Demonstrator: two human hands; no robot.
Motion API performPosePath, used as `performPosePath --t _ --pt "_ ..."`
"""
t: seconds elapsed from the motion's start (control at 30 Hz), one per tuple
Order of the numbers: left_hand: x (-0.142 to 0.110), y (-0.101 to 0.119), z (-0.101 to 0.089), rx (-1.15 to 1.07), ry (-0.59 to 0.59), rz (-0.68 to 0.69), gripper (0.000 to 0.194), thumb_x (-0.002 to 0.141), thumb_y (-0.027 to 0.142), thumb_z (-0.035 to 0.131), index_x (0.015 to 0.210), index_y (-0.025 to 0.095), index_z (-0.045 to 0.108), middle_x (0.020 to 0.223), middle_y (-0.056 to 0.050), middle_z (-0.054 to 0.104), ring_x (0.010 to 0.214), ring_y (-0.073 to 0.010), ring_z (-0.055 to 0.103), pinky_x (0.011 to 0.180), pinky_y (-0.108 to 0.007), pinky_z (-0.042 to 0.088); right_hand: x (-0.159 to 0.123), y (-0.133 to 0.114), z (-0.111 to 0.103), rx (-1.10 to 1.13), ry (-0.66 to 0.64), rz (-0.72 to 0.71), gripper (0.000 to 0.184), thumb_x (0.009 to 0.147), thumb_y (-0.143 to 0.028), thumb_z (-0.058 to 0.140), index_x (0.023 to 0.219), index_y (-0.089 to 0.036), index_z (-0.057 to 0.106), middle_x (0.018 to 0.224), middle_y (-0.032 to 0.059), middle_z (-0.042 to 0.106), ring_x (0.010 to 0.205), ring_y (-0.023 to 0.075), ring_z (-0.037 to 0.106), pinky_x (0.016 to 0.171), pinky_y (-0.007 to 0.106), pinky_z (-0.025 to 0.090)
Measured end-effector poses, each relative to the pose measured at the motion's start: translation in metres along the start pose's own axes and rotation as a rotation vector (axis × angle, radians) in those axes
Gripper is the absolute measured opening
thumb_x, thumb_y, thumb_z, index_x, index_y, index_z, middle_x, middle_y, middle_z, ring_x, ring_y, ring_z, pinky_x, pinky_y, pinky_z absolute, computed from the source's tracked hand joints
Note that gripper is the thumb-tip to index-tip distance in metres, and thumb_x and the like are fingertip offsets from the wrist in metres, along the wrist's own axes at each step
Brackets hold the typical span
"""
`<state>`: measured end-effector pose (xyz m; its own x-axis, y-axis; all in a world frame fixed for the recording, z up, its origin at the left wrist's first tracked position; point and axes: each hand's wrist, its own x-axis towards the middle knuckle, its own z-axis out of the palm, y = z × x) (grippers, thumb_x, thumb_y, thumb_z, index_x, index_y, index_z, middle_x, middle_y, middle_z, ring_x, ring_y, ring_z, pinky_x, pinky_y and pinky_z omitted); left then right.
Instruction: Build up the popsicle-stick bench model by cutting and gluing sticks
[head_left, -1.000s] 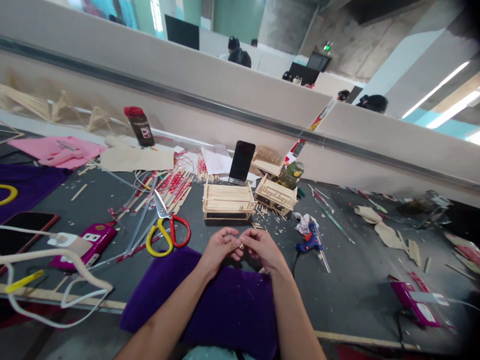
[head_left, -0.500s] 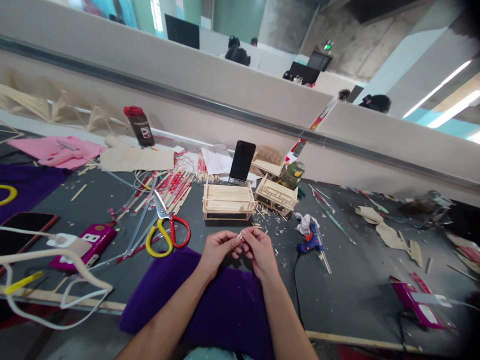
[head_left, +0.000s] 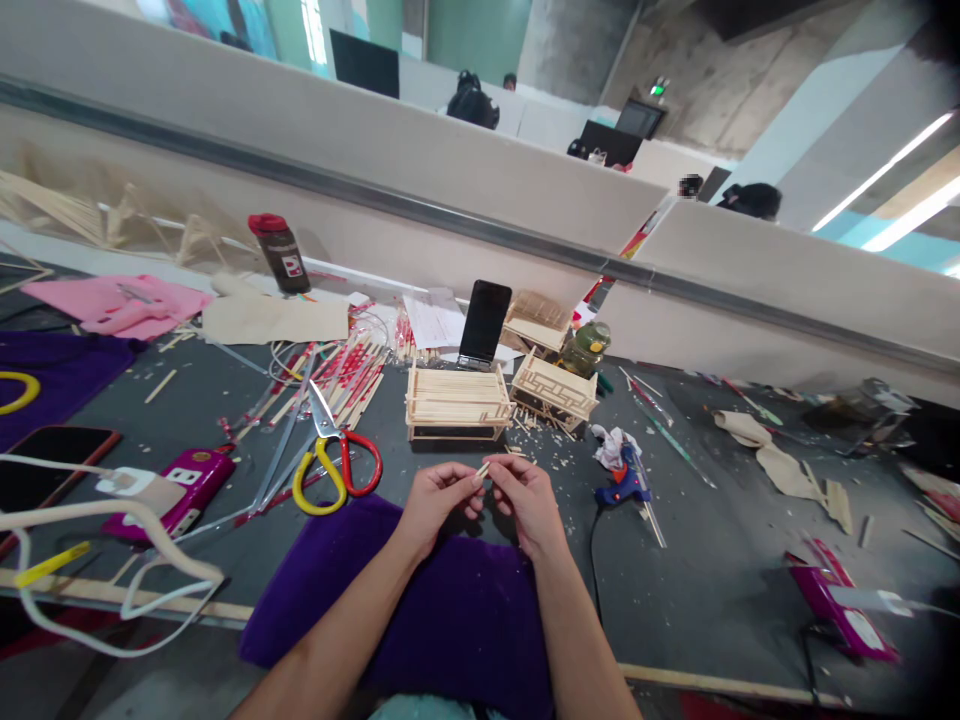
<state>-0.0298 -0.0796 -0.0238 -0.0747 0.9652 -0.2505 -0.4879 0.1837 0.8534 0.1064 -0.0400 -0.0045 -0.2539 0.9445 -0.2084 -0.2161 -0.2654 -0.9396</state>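
While left grip (head_left: 436,502) pinches a stick (head_left: 481,470), right grip (head_left: 527,500) and bottle label (head_left: 291,266) are unclear.

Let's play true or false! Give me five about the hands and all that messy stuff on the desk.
1. The left hand and right hand meet at a small pale stick. True.
2. The scissors have two red handles. False: one is yellow.
3. The blue glue gun lies right of the hands. True.
4. The dark bottle has a green lid. False: it's red.
5. A phone stands behind the larger stick model. True.
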Motion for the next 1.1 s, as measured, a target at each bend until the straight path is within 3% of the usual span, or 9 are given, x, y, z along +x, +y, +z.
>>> performPosePath --t 0.3,0.53,0.67,0.83,1.0,1.1 --pt "-0.002 0.002 0.000 -0.037 -0.091 -0.047 0.034 0.067 0.041 0.082 0.079 0.010 0.072 0.073 -0.007 0.071 0.056 -0.0117 0.063 0.049 -0.021 0.052 0.000 0.001 0.003 0.007 0.028 0.004 0.029 0.067 -0.040 0.081 0.076 -0.015 0.070 0.059 -0.0008 0.062 0.045 0.0055 0.043 0.036 0.015 0.027" --pt "-0.002 0.001 0.001 0.071 -0.051 0.009 0.034 0.069 0.043 0.079 0.077 0.012 0.070 0.068 -0.004 0.069 0.057 -0.0125 0.063 0.051 -0.022 0.052 -0.003 0.002 0.002 -0.190 0.053 -0.079 0.027 0.073 -0.042 0.074 0.078 -0.016 0.070 0.055 -0.0033 0.058 0.045 0.0069 0.040 0.040 0.018 0.028" --pt "-0.001 -0.002 0.002 0.215 -0.014 0.052 0.034 0.069 0.045 0.078 0.076 0.013 0.069 0.059 -0.002 0.065 0.051 -0.0110 0.059 0.050 -0.021 0.049 -0.001 0.001 -0.002 -0.369 0.033 -0.145 0.021 0.075 -0.038 0.070 0.075 -0.017 0.070 0.058 -0.0025 0.059 0.049 0.0091 0.044 0.045 0.021 0.033" --pt "-0.001 -0.002 0.004 0.319 0.036 0.131 0.031 0.068 0.042 0.078 0.080 0.014 0.070 0.060 -0.001 0.066 0.052 -0.0117 0.058 0.050 -0.021 0.048 -0.002 -0.001 -0.003 -0.435 0.037 -0.156 0.017 0.074 -0.036 0.068 0.071 -0.019 0.070 0.057 -0.0021 0.061 0.050 0.0111 0.047 0.049 0.023 0.036" --pt "-0.002 0.000 0.003 0.211 0.055 0.034 0.035 0.065 0.046 0.079 0.075 0.014 0.071 0.060 -0.002 0.066 0.054 -0.0134 0.061 0.050 -0.022 0.049 0.008 -0.005 -0.028 -0.521 0.138 -0.160 0.021 0.077 -0.040 0.064 0.073 -0.020 0.069 0.056 -0.0024 0.060 0.047 0.0128 0.048 0.049 0.024 0.037" --pt "-0.002 0.001 0.004 0.150 0.074 -0.009 0.036 0.063 0.046 0.081 0.074 0.014 0.071 0.066 -0.003 0.068 0.056 -0.0127 0.062 0.051 -0.022 0.049 0.018 -0.012 -0.057 -0.863 0.224 -0.207 0.022 0.082 -0.036 0.058 0.073 -0.020 0.069 0.060 -0.0002 0.063 0.056 0.0161 0.055 0.056 0.025 0.039"
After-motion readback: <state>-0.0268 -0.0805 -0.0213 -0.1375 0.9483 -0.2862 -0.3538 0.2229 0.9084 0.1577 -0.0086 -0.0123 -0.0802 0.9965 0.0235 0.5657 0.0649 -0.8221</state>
